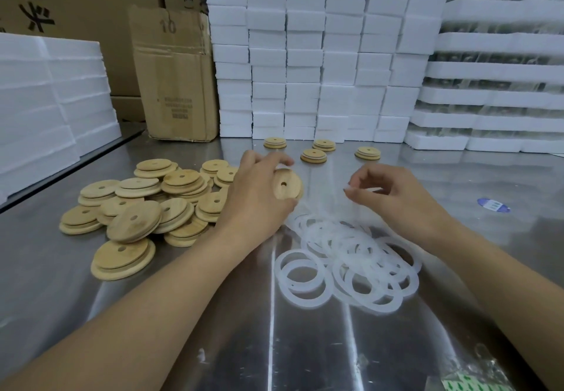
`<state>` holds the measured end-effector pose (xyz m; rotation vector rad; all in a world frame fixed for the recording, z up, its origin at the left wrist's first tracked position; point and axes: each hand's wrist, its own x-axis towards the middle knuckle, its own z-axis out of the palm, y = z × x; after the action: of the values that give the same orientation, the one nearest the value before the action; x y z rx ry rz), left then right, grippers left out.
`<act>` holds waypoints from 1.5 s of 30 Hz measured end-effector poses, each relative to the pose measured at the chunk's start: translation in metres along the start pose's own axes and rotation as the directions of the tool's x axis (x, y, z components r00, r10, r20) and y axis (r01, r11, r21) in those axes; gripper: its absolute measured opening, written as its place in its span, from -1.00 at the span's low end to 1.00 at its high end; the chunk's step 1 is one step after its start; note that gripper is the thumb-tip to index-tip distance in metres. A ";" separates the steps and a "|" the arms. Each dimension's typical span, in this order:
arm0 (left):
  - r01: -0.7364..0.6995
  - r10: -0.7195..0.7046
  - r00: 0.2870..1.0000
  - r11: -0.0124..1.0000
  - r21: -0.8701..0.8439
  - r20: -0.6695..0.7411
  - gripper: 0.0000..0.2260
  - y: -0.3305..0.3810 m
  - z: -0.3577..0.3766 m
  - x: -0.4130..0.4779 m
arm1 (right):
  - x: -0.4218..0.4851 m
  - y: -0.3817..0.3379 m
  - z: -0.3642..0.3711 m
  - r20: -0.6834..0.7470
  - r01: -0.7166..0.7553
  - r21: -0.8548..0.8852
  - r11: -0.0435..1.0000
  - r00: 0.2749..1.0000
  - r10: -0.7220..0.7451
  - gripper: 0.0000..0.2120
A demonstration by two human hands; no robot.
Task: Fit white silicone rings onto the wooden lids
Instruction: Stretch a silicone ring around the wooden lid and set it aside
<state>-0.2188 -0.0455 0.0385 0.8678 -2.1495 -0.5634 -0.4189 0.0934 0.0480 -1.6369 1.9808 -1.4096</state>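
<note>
My left hand (259,189) grips a round wooden lid (285,184) with a centre hole, tilted up above the steel table. My right hand (393,195) pinches a white silicone ring (361,190) between thumb and fingertips, a short way right of the lid and apart from it. Below both hands lies a heap of several white silicone rings (345,265). A pile of several bare wooden lids (137,207) spreads over the table's left side. Several lids (313,155) with white rings on them stand in a loose row at the back.
Stacks of white foam blocks (320,55) wall off the back and right, with more foam slabs (52,94) at the left. A worn cardboard box (177,79) stands behind the lid pile. A blue-and-white sticker (493,205) lies at right, a plastic bag (470,372) at the front right.
</note>
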 end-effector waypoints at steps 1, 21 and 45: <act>0.033 -0.034 0.999 0.997 -0.066 -0.009 -0.44 0.003 -0.001 0.001 | 0.000 -0.002 0.000 -0.021 0.025 0.028 0.999 0.999 -0.024 -0.90; 0.213 -0.199 0.976 0.816 -0.537 0.085 -0.57 0.018 -0.003 0.005 | -0.008 -0.018 0.014 0.008 0.119 0.053 0.991 0.993 -0.120 -0.90; 0.029 0.100 0.953 0.911 -0.411 0.288 -0.63 0.025 0.007 -0.011 | -0.003 -0.009 0.015 0.030 0.197 0.004 0.980 0.980 -0.197 -0.93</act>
<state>-0.2289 -0.0196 0.0442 0.5303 -2.1869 -1.1462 -0.4018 0.0886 0.0455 -1.8865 1.8442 -1.4412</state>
